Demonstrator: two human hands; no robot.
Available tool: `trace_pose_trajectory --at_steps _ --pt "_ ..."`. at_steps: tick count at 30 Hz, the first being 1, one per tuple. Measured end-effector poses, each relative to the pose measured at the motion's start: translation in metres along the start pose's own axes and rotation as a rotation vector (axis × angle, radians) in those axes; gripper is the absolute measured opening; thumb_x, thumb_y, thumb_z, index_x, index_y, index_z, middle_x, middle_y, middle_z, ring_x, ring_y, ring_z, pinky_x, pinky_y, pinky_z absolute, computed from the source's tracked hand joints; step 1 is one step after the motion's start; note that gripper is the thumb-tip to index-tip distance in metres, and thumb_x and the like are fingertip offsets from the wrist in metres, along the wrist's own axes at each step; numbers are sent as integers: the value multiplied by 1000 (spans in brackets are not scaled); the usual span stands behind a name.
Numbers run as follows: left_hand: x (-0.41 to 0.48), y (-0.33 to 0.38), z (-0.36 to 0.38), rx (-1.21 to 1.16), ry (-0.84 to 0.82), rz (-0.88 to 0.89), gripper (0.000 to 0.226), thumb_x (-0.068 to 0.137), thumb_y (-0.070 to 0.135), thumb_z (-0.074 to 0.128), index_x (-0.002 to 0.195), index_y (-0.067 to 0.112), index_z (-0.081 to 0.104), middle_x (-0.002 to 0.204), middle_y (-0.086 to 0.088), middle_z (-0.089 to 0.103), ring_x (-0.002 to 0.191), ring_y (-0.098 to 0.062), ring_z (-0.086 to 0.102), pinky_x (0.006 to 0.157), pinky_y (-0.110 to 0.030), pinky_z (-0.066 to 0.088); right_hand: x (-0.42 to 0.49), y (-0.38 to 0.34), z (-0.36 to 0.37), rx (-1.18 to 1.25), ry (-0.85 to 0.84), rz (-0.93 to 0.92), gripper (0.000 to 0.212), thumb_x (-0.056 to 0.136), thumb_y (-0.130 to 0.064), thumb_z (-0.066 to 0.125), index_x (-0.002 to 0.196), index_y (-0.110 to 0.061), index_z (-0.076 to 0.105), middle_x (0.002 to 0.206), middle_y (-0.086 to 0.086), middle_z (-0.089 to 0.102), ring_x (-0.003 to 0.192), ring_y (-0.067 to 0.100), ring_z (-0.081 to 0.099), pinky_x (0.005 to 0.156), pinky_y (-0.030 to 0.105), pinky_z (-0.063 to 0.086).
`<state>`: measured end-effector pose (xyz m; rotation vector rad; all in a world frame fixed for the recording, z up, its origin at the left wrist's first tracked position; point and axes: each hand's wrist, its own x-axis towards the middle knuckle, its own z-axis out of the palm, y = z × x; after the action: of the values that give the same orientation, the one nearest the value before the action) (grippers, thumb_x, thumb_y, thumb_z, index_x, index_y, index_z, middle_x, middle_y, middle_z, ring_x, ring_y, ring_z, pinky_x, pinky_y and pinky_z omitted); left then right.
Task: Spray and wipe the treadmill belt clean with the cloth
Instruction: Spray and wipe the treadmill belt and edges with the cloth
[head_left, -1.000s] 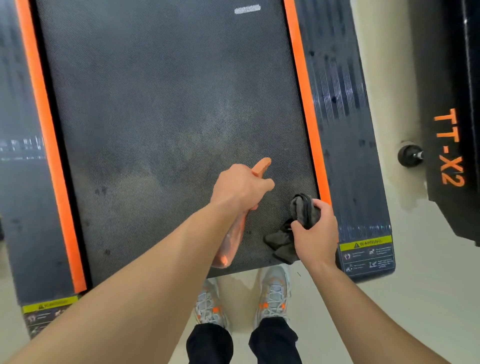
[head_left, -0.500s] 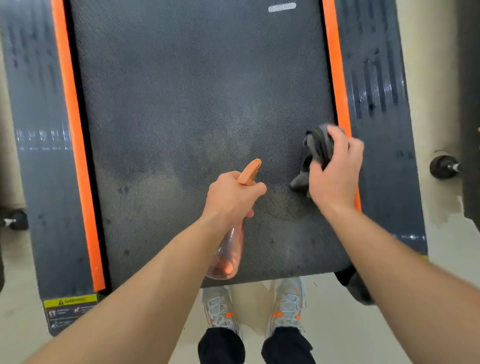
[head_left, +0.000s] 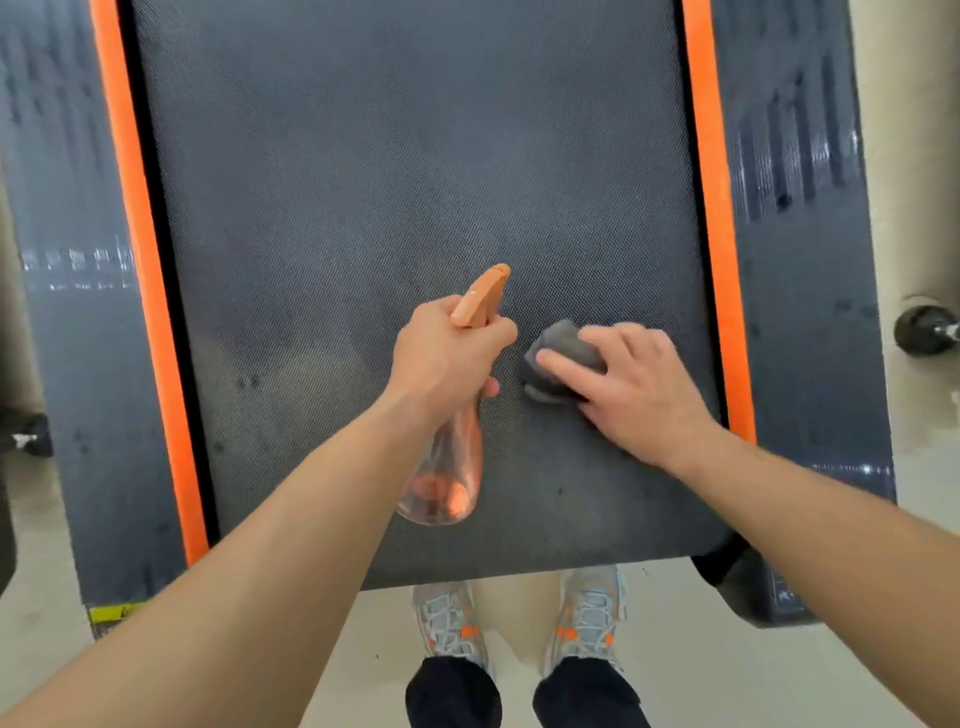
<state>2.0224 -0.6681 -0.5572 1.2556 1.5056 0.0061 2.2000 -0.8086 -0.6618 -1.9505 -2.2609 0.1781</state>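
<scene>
Risk: right hand (head_left: 634, 384) only presses the wadded grey cloth (head_left: 563, 345) w/ flattish spread fingers & thumb laid across it, not clenched, so a hard stroke could roll the wad out from under the palm; belt may also creep under the push. Left hand (head_left: 447, 353) is wrapped tight round the neck of the orange spray bottle (head_left: 444, 478), just left of the cloth, so a stray squeeze re-wets wiped area. Treadmill belt (head_left: 363, 182) lies under both hands: dark grey textured weave, hazy paler patch ahead of them, dark specks left of the bottle hand

Probably a gym: 1 treadmill (head_left: 810, 364) on a pale floor (head_left: 727, 675).
</scene>
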Motion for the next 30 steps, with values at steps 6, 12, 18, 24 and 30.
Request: trace_pose_trajectory --at_steps 6,12,18,24,30 --pt "15 -6 -8 -3 39 -16 18 87 23 75 73 23 63 58 13 56 45 -9 66 59 -25 54 164 54 -15 -10 67 580 50 90 -25 57 139 -33 51 136 18 46 112 43 47 90 51 41" --pt "19 8 -15 73 70 -32 21 85 25 74 69 23 61 51 12 56 44 -10 68 60 -23 49 18 -62 8 121 18 -53 47 86 -19 57 131 -30 62 115 11 61 94 35 53 79 47 44" --pt "14 10 -24 51 31 -64 15 88 27 72 77 23 62 70 9 61 44 -7 67 45 -10 41 86 25 2 7 111 130 62 75 -20 69 134 -31 57 120 17 55 97 39 53 76 49 45" --pt "20 -2 -38 45 97 -78 12 88 27 73 80 23 66 70 9 61 44 -7 67 48 -12 45 139 -31 5 -42 176 522 48 83 -24 58 130 -30 57 117 16 56 96 37 52 79 48 41" --pt "7 -2 -54 123 47 -89 15 88 28 72 78 22 63 67 8 59 42 -7 66 48 -16 44 -28 -117 16 117 -74 -322 48 88 -19 57 136 -25 57 113 10 60 91 35 58 77 46 45"
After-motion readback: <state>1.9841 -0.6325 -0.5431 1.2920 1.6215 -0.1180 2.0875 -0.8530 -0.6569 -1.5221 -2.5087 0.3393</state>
